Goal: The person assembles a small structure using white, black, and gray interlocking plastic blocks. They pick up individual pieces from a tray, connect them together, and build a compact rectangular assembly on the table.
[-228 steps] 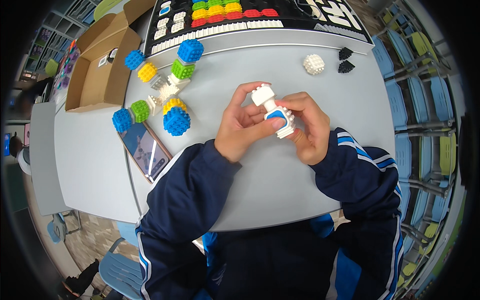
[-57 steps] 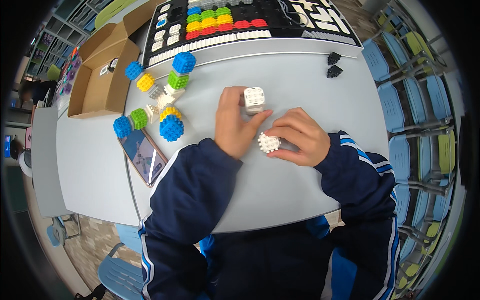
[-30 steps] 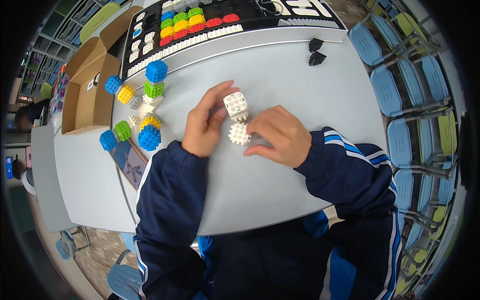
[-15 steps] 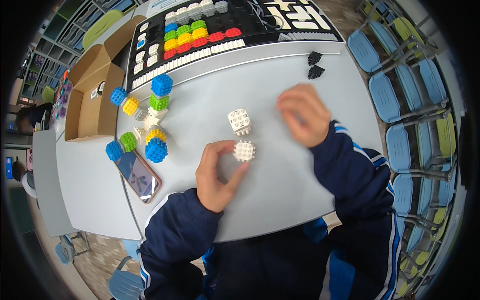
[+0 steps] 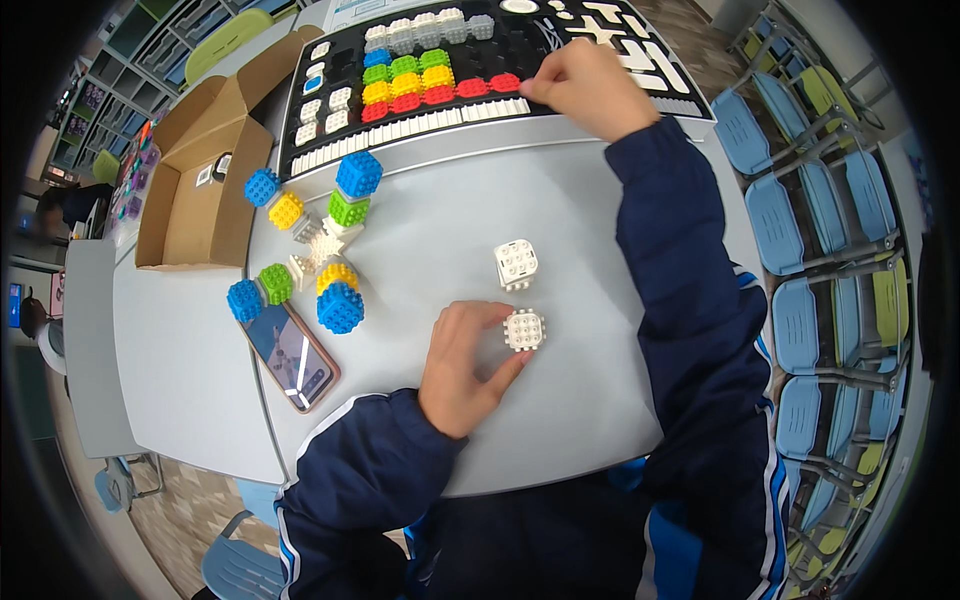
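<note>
Parts tray (image 5: 450,143): the landmark; black inside with a pale rim, at the far side of the grey table (image 5: 580,410).
Left hand (image 5: 458,368): well out from the near edge of the parts tray, thumb and forefinger curled round opposite sides of a small block, grasping it.
Studded white block (image 5: 524,329): in that grasp, on the near side of the parts tray and well apart from it; whether its underside meets the table I cannot tell.
White cube (image 5: 516,260): unheld on the table, between the parts tray and the studded white block, just beside the latter, a face of round studs turned up.
Right hand (image 5: 592,92): over the parts tray, fingertips bunched at the right end of the red blocks (image 5: 438,95); whether they grip anything I cannot tell.
Tray contents: red, yellow, green and blue blocks in rows, a band of white strips (image 5: 425,130) along the near edge, flat white pieces (image 5: 650,62) toward the right end.
Branched model (image 5: 325,247): near side of the parts tray, toward its left, white centre, arms ending in blue blocks.
Phone (image 5: 298,365): beyond the branched model from the parts tray, screen lit.
Cardboard box (image 5: 205,205): open, just left of the parts tray.
</note>
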The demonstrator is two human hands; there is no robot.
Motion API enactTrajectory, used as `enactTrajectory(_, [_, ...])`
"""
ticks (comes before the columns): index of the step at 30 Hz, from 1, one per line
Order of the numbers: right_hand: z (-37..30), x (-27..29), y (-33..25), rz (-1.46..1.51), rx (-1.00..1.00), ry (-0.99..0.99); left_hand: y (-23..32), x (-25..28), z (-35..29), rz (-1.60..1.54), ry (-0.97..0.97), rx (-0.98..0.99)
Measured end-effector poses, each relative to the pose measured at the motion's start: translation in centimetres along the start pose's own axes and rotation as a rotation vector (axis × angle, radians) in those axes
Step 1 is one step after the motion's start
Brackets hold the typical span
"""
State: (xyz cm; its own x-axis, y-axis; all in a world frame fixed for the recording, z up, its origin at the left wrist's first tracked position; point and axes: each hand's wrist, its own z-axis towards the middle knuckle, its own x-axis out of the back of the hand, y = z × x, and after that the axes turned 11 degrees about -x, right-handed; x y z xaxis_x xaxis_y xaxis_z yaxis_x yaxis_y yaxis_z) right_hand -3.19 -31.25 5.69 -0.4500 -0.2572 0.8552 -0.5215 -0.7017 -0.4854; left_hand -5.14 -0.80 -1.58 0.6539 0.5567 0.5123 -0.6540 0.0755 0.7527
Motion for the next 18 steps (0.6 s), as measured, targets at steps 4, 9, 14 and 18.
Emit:
enactTrajectory(4, [0.4, -2.9, -0.5, -0.116, -0.114, 0.008, 0.0, 0.0, 0.1, -0.023, -0.009, -0.022])
enactTrajectory(9, [1.0, -2.8, 1.0, 0.040, -0.112, -0.040, 0.0, 0.3, -0.1, -0.036, -0.031, -0.003])
enactTrajectory(14, [-1.0, -0.9, 1.1, 0.219, -0.008, 0.162, -0.2, 0.1, -0.4, -0.182, 0.012, 0.025])
enactTrajectory(18, [-8.4, 2.2, 1.3, 0.841, 0.118, 0.056, -0.5, 0.0, -1.0, -0.311, 0.041, -0.042])
